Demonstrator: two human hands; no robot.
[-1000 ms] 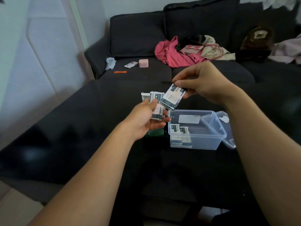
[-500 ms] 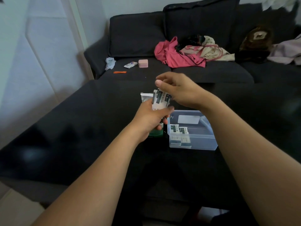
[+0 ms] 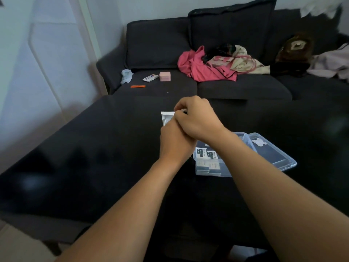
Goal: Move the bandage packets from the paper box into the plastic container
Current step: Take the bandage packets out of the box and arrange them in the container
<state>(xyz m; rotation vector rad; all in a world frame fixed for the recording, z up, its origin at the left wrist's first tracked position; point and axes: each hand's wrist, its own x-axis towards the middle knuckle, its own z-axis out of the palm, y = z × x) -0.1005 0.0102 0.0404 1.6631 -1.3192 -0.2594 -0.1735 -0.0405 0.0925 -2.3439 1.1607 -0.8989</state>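
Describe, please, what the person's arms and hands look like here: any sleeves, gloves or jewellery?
Both forearms are bare right up to the bottom edge of the picture: no sleeves show. The left hand and the right hand wear no gloves, and no watch, bracelet or ring is visible on the parts that show.

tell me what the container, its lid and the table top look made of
Container: clear, slightly frosted plastic; packets show through its wall. Lid: the same clear plastic, glossy edges catching light. Table top: dark and smooth with soft reflections, likely glass or lacquer; cannot tell which.
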